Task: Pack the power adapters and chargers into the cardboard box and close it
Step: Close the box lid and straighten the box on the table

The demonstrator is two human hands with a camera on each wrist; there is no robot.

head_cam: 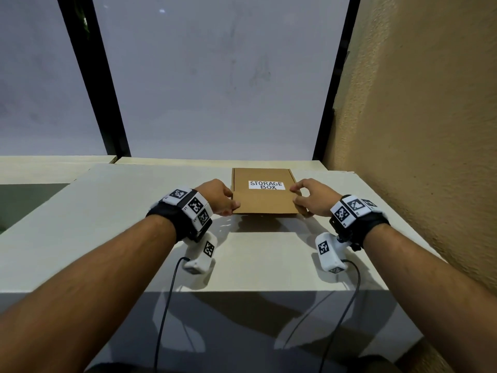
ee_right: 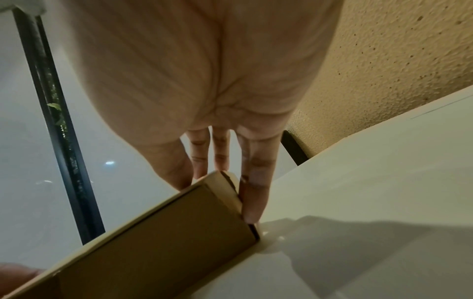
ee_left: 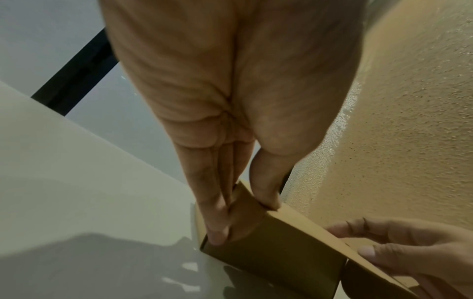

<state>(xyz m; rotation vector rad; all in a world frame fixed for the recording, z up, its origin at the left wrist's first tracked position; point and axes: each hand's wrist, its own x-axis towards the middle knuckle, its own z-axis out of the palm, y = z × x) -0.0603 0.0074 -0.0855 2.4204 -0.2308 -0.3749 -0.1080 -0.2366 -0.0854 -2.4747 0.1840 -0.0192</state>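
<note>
A flat cardboard box with a white "STORAGE BOX" label lies on the pale table, its lid down. My left hand grips the box's front left corner. In the left wrist view the left hand has its thumb on the lid edge and its fingers against the side of the box. My right hand grips the front right corner. In the right wrist view the right hand has its fingers along the side wall of the box. No adapters or chargers show.
A rough tan wall rises close on the right of the table. Frosted window panes with black frames stand behind it. The table's front edge runs under my forearms, with cables hanging from the wrist cameras.
</note>
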